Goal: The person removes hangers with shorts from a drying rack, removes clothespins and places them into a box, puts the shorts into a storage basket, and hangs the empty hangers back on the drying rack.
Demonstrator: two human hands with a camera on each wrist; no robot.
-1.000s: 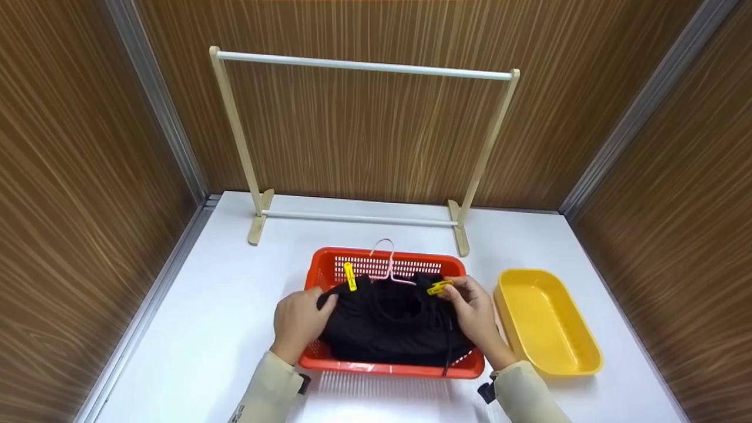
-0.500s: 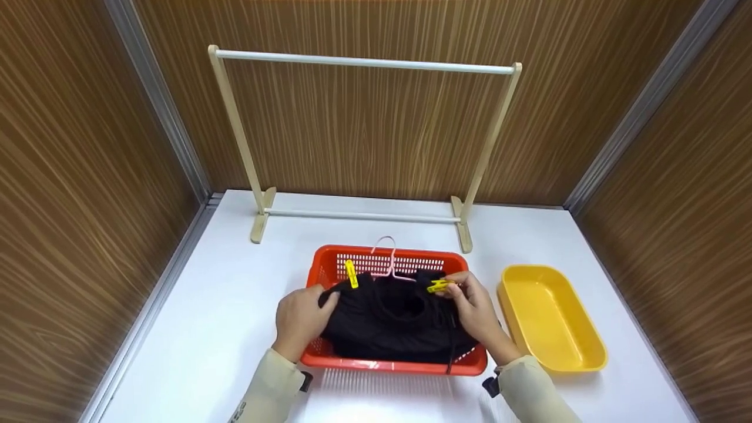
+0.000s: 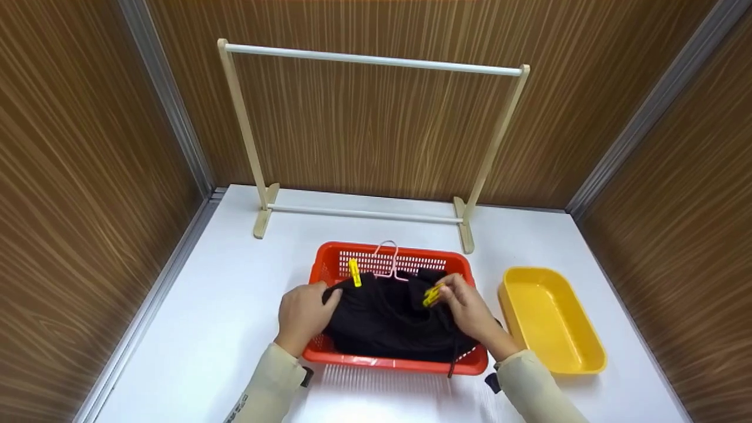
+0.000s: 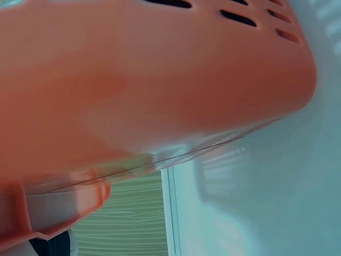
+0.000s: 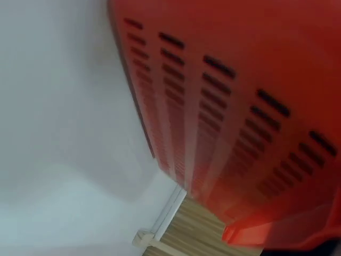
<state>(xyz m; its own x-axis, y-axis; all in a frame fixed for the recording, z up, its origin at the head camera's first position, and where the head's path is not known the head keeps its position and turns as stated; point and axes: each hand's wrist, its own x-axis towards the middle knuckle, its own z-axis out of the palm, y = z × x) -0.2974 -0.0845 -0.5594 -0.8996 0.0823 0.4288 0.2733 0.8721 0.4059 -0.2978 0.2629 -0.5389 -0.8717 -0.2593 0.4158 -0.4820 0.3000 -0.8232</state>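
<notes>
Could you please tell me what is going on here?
A person is handling a black garment in a red basket: the left grip holds its edge, and the right grip pinches a yellow clip; whether it is fastened is unclear. A second clip sits on the garment's left part, and a pink hanger shows at its far edge. A rack stands behind.
</notes>
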